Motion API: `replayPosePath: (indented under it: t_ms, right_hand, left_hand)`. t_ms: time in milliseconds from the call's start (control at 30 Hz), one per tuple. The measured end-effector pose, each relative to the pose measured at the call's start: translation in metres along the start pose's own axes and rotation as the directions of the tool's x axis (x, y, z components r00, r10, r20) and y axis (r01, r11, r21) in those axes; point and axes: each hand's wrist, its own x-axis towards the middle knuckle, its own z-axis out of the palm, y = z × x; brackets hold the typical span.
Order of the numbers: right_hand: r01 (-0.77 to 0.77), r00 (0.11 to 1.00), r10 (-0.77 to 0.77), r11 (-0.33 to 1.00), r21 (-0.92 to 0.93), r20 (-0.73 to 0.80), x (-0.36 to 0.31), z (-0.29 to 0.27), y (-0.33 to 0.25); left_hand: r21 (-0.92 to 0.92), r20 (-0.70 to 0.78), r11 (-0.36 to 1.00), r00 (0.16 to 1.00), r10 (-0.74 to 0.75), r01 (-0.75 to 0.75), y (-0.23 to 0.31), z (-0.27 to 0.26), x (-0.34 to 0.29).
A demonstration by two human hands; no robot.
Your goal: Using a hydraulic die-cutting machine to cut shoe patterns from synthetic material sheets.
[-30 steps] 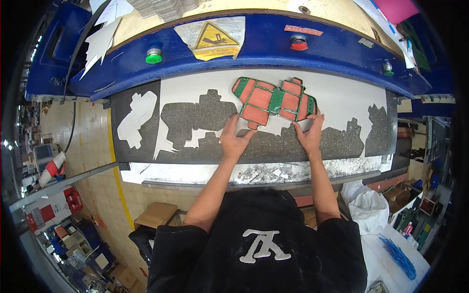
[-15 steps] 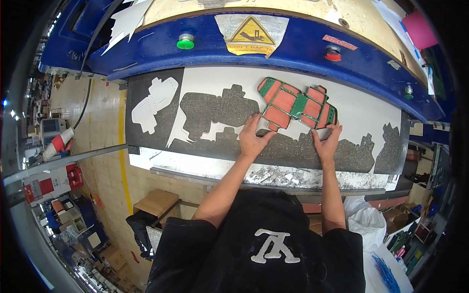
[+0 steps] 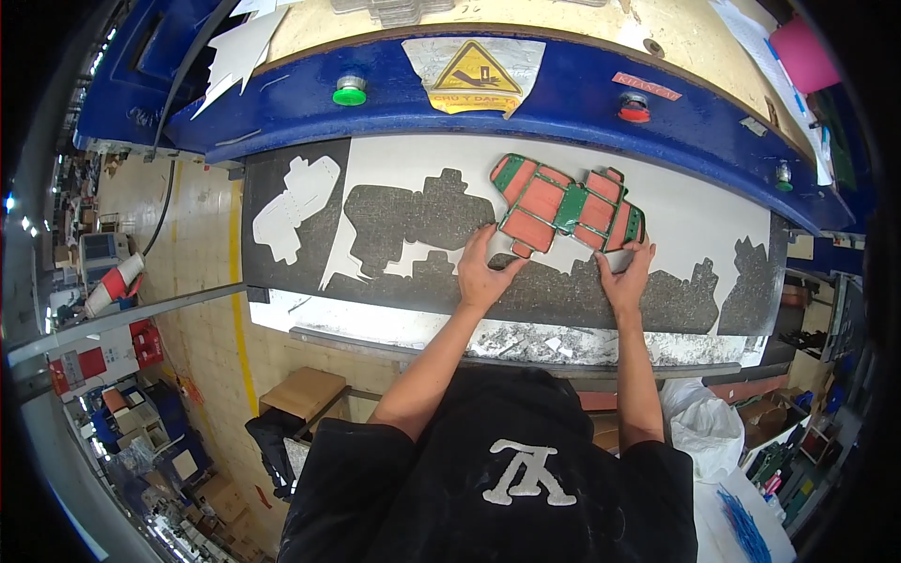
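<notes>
Grasping an irregular green-framed, red-padded die (image 3: 569,208), left hand (image 3: 482,279) and right hand (image 3: 627,278) have it beyond their thumbs on white sheeting (image 3: 413,156); uneven finger pressure could skew it onto the dark cut-out gap (image 3: 441,214) beside the left fingers.

A brown cardboard box (image 3: 303,392) is seen at the lower left, beside a yellow line (image 3: 236,272) marked along the floor (image 3: 178,225). At the lower right, a bundle of blue strands (image 3: 743,528) is laid near a crumpled white bag (image 3: 706,436). A pink object (image 3: 804,56) (its kind cannot be told) is glimpsed at the upper right.
</notes>
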Motion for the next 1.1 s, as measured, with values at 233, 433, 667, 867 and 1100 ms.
replayPosePath:
  t_ms: [233,433,667,867,1100]
  right_hand:
    - [0.003,1.0,-0.003,1.0,-0.026,0.017,0.0,-0.002,0.002]
    - [0.026,1.0,-0.026,1.0,-0.003,-0.014,0.005,0.0,-0.001]
    - [-0.046,0.995,0.051,0.997,0.063,-0.081,-0.005,-0.014,-0.027]
    - [0.037,0.966,-0.106,0.959,0.281,0.235,-0.122,-0.049,-0.065]
    - [-0.004,0.89,-0.091,0.978,0.208,0.446,-0.195,-0.059,-0.074]
  left_hand:
    - [-0.011,0.012,1.0,1.0,0.023,-0.023,-0.002,0.002,0.0]
    - [0.003,0.019,1.0,1.0,-0.003,0.003,-0.006,0.003,0.004]
    - [0.093,0.075,0.983,0.986,0.151,-0.158,0.013,-0.021,0.005]
    - [-0.159,-0.161,0.975,0.97,-0.183,0.157,-0.025,-0.118,0.016]
    - [-0.339,-0.351,0.941,0.931,-0.101,-0.026,0.006,-0.224,0.114]
